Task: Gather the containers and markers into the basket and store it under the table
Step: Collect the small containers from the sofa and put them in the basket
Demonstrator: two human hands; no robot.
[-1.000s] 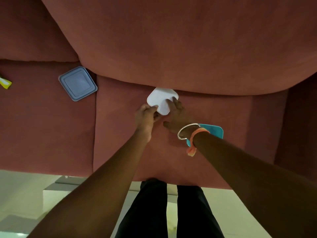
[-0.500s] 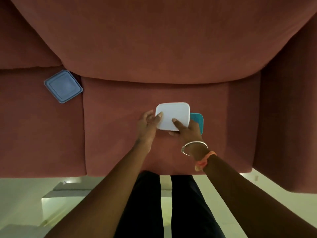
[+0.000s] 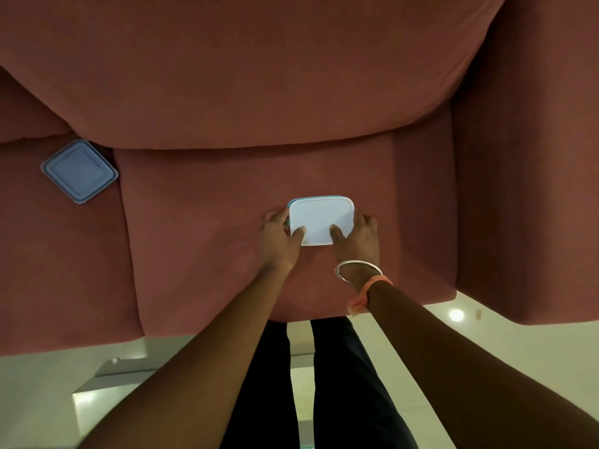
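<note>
A white container (image 3: 319, 218) lies on the right seat cushion of a red-brown sofa (image 3: 201, 222), sitting on top of a teal container of which only a thin edge (image 3: 311, 198) shows. My left hand (image 3: 280, 236) grips its left side and my right hand (image 3: 356, 238) grips its right side, each thumb pressed on the white top. A grey-blue square container (image 3: 79, 171) lies alone on the left cushion, near the backrest. No basket or markers are in view.
The sofa's right armrest (image 3: 518, 189) rises beside my right hand. A pale floor (image 3: 518, 351) and my dark trouser legs (image 3: 324, 384) show below the seat's front edge.
The white container moved from the backrest crease toward me and onto the teal container, which it now covers. Both hands shifted to grip the pair from its two sides.
</note>
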